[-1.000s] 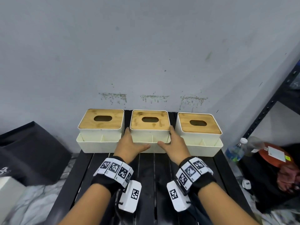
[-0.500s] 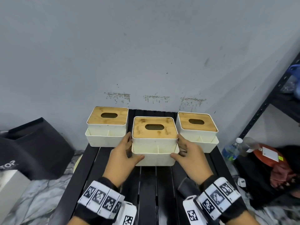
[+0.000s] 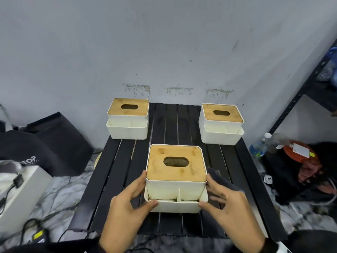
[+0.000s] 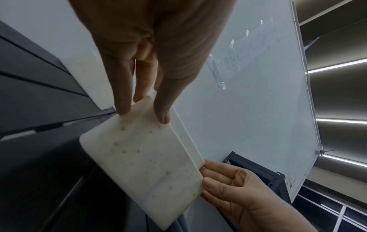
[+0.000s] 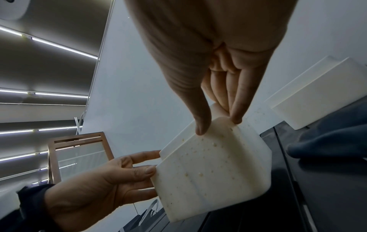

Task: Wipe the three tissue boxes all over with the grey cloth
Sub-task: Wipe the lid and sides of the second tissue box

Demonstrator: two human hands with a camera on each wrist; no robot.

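Three white tissue boxes with wooden lids stand on a black slatted table (image 3: 169, 121). The left box (image 3: 127, 119) and the right box (image 3: 221, 123) are at the back by the wall. The middle box (image 3: 176, 172) is near the front edge, held between both hands. My left hand (image 3: 144, 190) grips its left side, thumb on the front tray wall. My right hand (image 3: 209, 191) grips the right side the same way. The wrist views show the box's pale speckled face (image 4: 143, 164) (image 5: 210, 172). The grey cloth (image 3: 222, 179) (image 5: 327, 141) lies on the table right of this box, untouched.
A black bag (image 3: 45, 143) and a white case (image 3: 21, 194) sit on the floor to the left. On the right are a water bottle (image 3: 259, 147), a red object (image 3: 299, 152) and a black shelf rack (image 3: 300, 99). A grey wall rises right behind the table.
Both hands have drawn the middle box out of the row toward me, leaving a gap between the other two. The grey cloth has come into view beside my right hand.
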